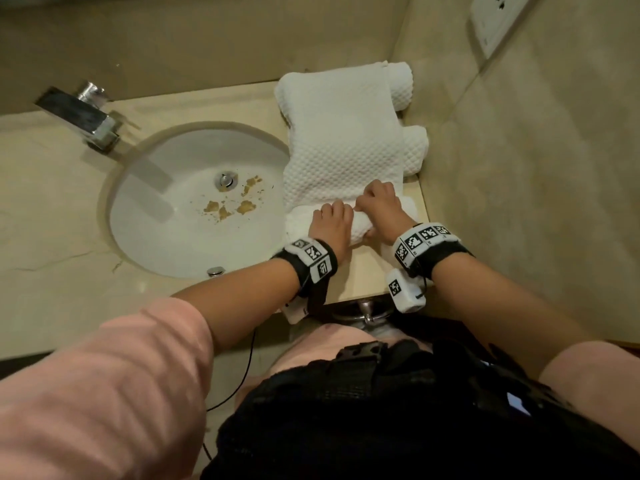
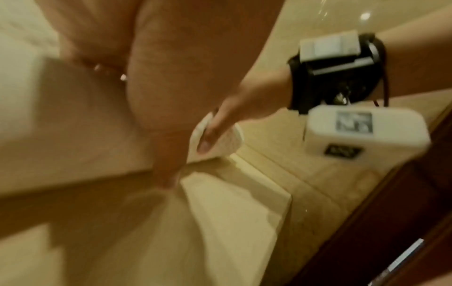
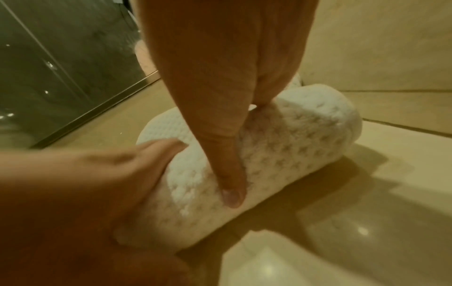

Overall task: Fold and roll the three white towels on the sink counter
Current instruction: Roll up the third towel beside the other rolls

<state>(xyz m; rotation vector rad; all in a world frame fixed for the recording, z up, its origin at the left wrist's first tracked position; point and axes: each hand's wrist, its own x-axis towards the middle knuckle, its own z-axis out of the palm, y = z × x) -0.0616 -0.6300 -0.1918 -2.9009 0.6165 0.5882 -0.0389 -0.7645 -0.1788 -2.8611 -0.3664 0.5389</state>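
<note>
Beige counter (image 1: 363,271), right of sink (image 1: 194,202). Both hands, left hand (image 1: 329,225) and right hand (image 1: 381,209), curled round half-rolled towel (image 1: 343,147). Risk: uneven pressure, loose roll, flat tail dragging finished rolls (image 1: 414,147) behind.

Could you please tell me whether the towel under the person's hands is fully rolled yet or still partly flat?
Partly rolled: both hands grip the rolled near end of the towel, the rest lying flat.

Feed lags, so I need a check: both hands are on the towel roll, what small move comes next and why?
Probably roll on, away from the body: the left hand and right hand grip the rolled end, while a long flat stretch of towel lies unrolled ahead, over two finished rolls.
</note>
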